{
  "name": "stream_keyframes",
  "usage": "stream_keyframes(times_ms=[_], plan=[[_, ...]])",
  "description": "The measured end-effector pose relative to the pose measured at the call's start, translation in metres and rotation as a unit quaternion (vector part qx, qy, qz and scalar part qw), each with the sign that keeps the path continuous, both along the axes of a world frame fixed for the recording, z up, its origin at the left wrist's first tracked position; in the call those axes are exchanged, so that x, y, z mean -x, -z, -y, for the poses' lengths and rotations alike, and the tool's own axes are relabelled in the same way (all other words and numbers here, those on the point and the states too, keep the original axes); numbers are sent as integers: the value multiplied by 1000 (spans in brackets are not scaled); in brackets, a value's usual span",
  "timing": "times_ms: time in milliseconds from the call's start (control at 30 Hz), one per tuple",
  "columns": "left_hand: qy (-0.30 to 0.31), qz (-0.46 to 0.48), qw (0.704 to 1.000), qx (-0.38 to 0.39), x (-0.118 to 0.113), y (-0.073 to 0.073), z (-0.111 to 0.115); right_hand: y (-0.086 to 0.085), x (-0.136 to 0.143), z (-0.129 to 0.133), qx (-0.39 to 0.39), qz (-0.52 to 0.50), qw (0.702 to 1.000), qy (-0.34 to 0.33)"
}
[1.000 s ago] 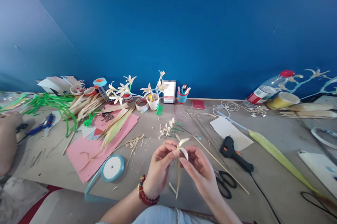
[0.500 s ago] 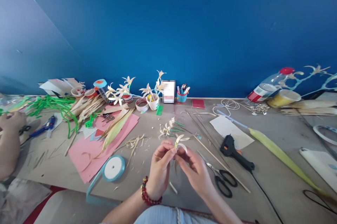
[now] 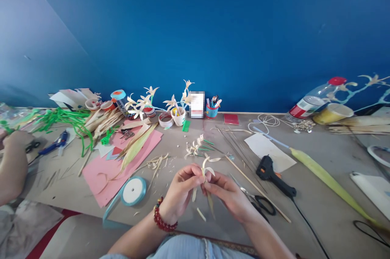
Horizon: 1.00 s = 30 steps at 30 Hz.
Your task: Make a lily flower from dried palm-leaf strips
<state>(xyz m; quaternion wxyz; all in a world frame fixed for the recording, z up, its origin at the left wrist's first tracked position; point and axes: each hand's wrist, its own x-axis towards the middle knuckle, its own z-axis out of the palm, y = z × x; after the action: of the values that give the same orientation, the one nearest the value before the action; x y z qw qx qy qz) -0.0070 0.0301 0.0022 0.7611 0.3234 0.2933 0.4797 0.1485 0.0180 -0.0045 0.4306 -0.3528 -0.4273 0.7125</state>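
Between my two hands is a small flower of pale corn husk petals (image 3: 208,168), its curled petals rising above my fingertips. My left hand (image 3: 184,189), with a red bead bracelet (image 3: 161,218) at the wrist, is closed and pinches the flower's base. Touching the same spot, my right hand (image 3: 227,194) is closed on it too. Husk ends (image 3: 211,205) hang below the fingers; the exact grip is partly hidden. Several finished small husk flowers (image 3: 195,147) with green stems lie just beyond. A loose husk piece (image 3: 201,214) rests on the table below my hands.
Scissors (image 3: 263,205), a thin stick (image 3: 258,190) and a black glue gun (image 3: 276,178) lie to the right. On the left are a blue ribbon roll (image 3: 133,191) and pink paper (image 3: 100,182). Another person's arm (image 3: 14,165) reaches in at far left. Cups and flowers line the wall.
My fingers have shifted on the flower, and more husk now hangs below them. The view has turned slightly left. At far left, the other person's hand has moved a little.
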Motion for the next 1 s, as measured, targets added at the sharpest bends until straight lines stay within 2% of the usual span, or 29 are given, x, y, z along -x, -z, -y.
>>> stream_keyframes(times_ms=[133,200,300,433,567,667,733,900,1000], plan=[[-70,-37,996,-28,-1,5,0,0,6,2,-76,63,994,49],[-92,-57,993,-39,-1,7,-1,2,8,4,-128,131,979,88],[-108,-82,989,-63,-1,10,-2,3,8,8,-222,245,934,139],[-123,-98,984,-89,-1,12,-2,4,10,11,-322,324,872,174],[-135,-118,978,-108,-4,12,-1,5,13,10,-364,366,833,199],[-143,-119,976,-113,-4,11,-2,5,13,8,-389,371,816,211],[-128,-99,982,-96,-5,11,-3,5,13,7,-380,357,827,212],[-28,-20,999,-33,-2,8,-6,9,11,7,-246,228,927,168],[-48,-42,997,-46,4,4,-11,20,8,6,-223,204,946,114]])
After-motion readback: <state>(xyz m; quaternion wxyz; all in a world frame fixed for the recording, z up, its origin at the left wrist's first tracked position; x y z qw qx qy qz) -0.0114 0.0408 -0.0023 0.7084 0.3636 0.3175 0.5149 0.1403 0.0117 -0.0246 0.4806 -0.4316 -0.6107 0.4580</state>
